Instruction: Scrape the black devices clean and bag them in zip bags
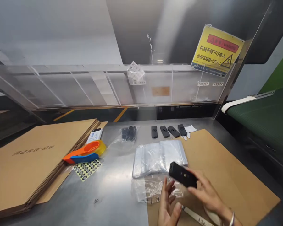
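Black device (183,174): in the head view I hold it above the clear bags and the cardboard sheet, tilted, its far end higher toward the left.
Right hand (208,194): my thumb and fingers grip the near end of that device; a band (232,218) circles the wrist.
Left hand (168,208): my fingers are loosely spread, thumb apart, just below the device; I cannot tell whether a fingertip touches it.
Clear bags (159,155): a flat stack in front of my hands, with a loose clear bag (153,188) on the near side.
Cardboard sheet (224,166): lies on the right, under my right hand; a pale strap marked A26 (198,217) shows below my hands.
Row of four black devices (154,132): beyond the stack, the rightmost beside a white piece (191,128).
Bagged dark items (129,133): on the metal table (118,194), left of the row.
Tape dispenser (85,152): orange and blue, beside the cardboard stack (42,160), near a sheet of round stickers (87,169) and a white-and-blue packet (95,135).
Yellow sign (217,51): at upper right, with a red banner.
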The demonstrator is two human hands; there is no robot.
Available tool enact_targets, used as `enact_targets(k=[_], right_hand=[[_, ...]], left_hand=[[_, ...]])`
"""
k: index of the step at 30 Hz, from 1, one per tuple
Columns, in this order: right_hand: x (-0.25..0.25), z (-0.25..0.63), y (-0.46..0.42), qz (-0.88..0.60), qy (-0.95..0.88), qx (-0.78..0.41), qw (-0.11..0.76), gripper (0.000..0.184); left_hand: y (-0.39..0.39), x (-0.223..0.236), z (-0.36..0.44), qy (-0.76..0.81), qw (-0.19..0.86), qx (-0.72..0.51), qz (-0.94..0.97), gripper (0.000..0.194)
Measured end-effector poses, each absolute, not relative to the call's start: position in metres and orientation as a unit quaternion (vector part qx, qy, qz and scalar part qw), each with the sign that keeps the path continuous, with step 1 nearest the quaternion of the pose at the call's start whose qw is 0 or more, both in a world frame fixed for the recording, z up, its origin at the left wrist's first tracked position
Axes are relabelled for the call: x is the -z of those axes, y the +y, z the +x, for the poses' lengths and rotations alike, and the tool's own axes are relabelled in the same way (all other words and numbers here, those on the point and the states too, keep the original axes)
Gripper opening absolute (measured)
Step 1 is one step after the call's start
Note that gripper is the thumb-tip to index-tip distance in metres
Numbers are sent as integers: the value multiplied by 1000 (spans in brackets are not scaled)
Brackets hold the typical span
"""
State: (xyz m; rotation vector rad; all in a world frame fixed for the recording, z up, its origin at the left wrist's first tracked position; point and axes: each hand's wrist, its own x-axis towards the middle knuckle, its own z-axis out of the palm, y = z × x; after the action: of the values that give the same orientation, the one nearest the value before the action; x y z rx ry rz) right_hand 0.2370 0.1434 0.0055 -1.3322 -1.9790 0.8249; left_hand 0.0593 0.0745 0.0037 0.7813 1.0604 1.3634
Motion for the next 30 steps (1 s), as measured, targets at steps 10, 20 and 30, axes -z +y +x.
enact_targets(k=[10,20,30], right_hand=[[61,271,71,-644,-736,-52,203,34],[-26,234,32,-451,-822,-98,333,44],[-42,173,6,-291,-880,-97,364,49]], left_hand=[[25,-6,51,504,412,-626,428,35],[11,2,25,407,318,-551,655,51],[-3,4,22,396,305,-516,696,41]])
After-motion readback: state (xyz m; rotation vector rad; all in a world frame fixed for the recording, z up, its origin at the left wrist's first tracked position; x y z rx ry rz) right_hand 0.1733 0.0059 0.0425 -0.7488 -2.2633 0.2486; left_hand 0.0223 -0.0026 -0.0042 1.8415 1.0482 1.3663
